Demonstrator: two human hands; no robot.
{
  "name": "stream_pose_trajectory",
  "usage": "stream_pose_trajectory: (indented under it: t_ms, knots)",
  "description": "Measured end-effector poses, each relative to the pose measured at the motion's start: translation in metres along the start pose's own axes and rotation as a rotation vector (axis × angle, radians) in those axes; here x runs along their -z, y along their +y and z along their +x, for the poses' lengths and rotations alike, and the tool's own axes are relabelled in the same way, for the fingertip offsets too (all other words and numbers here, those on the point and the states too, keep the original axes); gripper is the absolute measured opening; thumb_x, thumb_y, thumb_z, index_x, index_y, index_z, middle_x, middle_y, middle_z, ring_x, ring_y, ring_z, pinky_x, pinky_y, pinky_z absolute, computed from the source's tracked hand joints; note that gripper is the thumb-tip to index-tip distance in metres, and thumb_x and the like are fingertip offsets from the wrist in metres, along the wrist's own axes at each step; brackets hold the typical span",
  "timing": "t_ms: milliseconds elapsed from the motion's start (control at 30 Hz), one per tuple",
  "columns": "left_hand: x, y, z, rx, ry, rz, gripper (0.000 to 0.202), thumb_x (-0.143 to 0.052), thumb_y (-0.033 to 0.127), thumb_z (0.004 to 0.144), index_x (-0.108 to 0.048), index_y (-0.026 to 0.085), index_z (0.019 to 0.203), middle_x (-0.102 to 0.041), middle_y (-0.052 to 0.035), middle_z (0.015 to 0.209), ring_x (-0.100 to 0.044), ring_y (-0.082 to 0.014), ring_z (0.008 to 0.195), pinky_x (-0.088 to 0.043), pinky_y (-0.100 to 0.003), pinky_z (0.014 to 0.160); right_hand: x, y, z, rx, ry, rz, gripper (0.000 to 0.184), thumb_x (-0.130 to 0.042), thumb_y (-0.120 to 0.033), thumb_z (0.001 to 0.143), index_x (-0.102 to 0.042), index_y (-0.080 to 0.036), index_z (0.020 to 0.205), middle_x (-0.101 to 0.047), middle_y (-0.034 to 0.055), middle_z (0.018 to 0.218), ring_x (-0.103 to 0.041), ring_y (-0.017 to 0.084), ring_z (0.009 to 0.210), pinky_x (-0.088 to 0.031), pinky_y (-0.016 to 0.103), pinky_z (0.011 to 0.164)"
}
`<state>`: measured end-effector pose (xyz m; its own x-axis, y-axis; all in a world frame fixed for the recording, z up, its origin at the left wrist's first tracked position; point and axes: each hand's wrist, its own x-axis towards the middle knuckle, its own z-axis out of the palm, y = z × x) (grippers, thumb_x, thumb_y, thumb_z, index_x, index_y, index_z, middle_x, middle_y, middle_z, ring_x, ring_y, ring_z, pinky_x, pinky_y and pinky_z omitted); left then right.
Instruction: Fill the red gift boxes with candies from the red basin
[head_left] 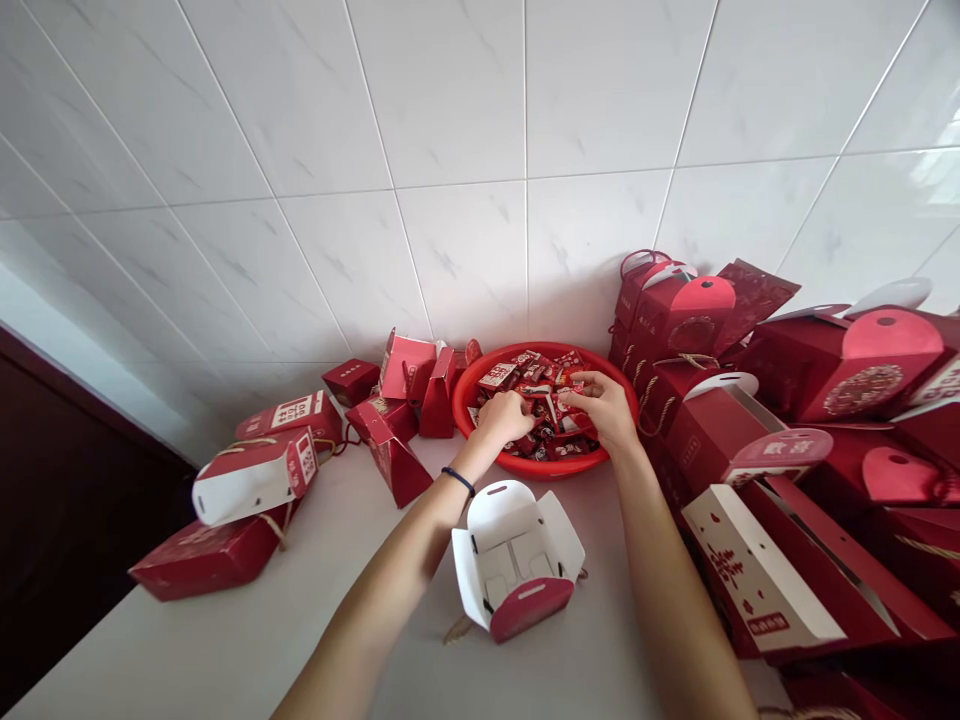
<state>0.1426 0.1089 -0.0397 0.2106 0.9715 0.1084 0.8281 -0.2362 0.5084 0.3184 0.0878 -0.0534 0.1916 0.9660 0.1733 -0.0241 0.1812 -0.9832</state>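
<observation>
A red plastic basin holds a heap of small red-wrapped sweets. Over its left half, my left hand dips into the heap with curled fingers; whatever lies between the fingertips is hidden. On the basin's right side, my right hand has thumb and fingers closed around a red-wrapped sweet. Between my forearms, in front of the basin, sits an open gift box, red outside and white inside, with its flaps spread. No sweets show inside the box.
Many red gift boxes are piled along the right. Several more boxes lie on the table's left, with smaller red boxes just left of the basin. A tiled wall stands directly behind the white table.
</observation>
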Motion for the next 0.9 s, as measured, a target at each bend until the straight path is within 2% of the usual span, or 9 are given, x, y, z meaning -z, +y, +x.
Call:
stream_pose_trajectory:
  t_ms: [67,133,233,333,467,567,700,800,900]
  knots:
    - [-0.001,0.000,-0.002,-0.020,-0.041,-0.006,0.024,-0.075,0.014,0.060,-0.056,0.021,0.048,-0.069,-0.0092,0.060,-0.073,-0.0328,0.076,-0.054,-0.035,0.070,0.001,-0.004,-0.001,-0.005,0.030,0.127,0.050,-0.084,-0.038,0.051,-0.065,-0.020,0.094,-0.062,-0.0026,0.070,-0.057,0.014,0.061,-0.048,0.027,0.054]
    - [-0.003,-0.002,-0.002,-0.042,-0.070,-0.037,0.029,-0.078,0.007,0.050,-0.053,0.021,0.046,-0.067,-0.0048,0.055,-0.072,-0.0292,0.071,-0.053,-0.031,0.066,0.001,-0.006,-0.002,-0.011,0.038,0.228,0.050,-0.086,-0.036,0.046,-0.066,-0.020,0.089,-0.065,-0.0011,0.073,-0.060,0.014,0.064,-0.051,0.028,0.058]
    - [-0.005,-0.006,0.002,-0.070,-0.080,-0.143,0.029,-0.077,0.000,0.042,-0.062,0.021,0.054,-0.067,-0.0007,0.057,-0.071,-0.0242,0.067,-0.051,-0.026,0.060,0.000,-0.008,0.000,-0.025,0.031,0.330,0.040,-0.087,-0.034,0.045,-0.067,-0.018,0.075,-0.066,0.0004,0.069,-0.061,0.015,0.064,-0.053,0.030,0.063]
    - [-0.003,-0.008,0.008,-0.092,-0.015,-0.317,0.027,-0.078,0.005,0.053,-0.073,0.019,0.075,-0.073,-0.0024,0.068,-0.071,-0.0218,0.068,-0.052,-0.026,0.061,0.003,-0.010,0.002,-0.040,0.010,0.392,0.033,-0.086,-0.033,0.048,-0.065,-0.019,0.068,-0.066,0.0014,0.067,-0.063,0.016,0.066,-0.053,0.030,0.064]
    - [0.002,-0.008,0.013,-0.165,0.129,-0.572,0.028,-0.072,0.021,0.076,-0.071,0.015,0.103,-0.076,-0.0083,0.094,-0.073,-0.0205,0.087,-0.057,-0.029,0.077,0.006,-0.015,0.000,-0.079,-0.061,0.437,0.027,-0.080,-0.037,0.056,-0.063,-0.020,0.069,-0.072,0.0042,0.079,-0.066,0.019,0.073,-0.054,0.030,0.063]
    - [0.006,-0.005,0.011,-0.228,0.176,-0.683,0.028,-0.071,0.029,0.079,-0.069,0.014,0.103,-0.075,-0.0101,0.100,-0.072,-0.0202,0.088,-0.057,-0.031,0.080,0.002,-0.020,-0.005,-0.128,-0.142,0.420,0.028,-0.082,-0.033,0.054,-0.065,-0.020,0.073,-0.072,0.0027,0.080,-0.065,0.017,0.070,-0.056,0.029,0.064]
    - [0.006,0.002,0.005,-0.306,0.142,-0.764,0.025,-0.074,0.029,0.077,-0.071,0.015,0.097,-0.076,-0.0101,0.101,-0.071,-0.0215,0.092,-0.057,-0.033,0.085,-0.005,-0.021,-0.010,-0.205,-0.223,0.363,0.038,-0.089,-0.028,0.048,-0.068,-0.017,0.078,-0.067,-0.0008,0.070,-0.061,0.013,0.059,-0.052,0.025,0.056]
    - [0.006,0.002,0.006,-0.308,0.129,-0.789,0.022,-0.069,0.030,0.081,-0.073,0.016,0.099,-0.077,-0.0096,0.106,-0.072,-0.0225,0.097,-0.056,-0.035,0.090,-0.006,-0.019,-0.008,-0.199,-0.171,0.368,0.039,-0.090,-0.029,0.047,-0.068,-0.017,0.077,-0.067,-0.0015,0.070,-0.060,0.012,0.060,-0.050,0.023,0.056]
    - [0.007,-0.007,0.013,-0.229,0.181,-0.774,0.026,-0.058,0.034,0.089,-0.073,0.017,0.102,-0.077,-0.0090,0.107,-0.073,-0.0209,0.088,-0.058,-0.035,0.085,-0.002,-0.014,-0.002,-0.155,-0.043,0.415,0.035,-0.087,-0.031,0.049,-0.064,-0.019,0.074,-0.065,-0.0033,0.067,-0.059,0.011,0.061,-0.049,0.023,0.057]
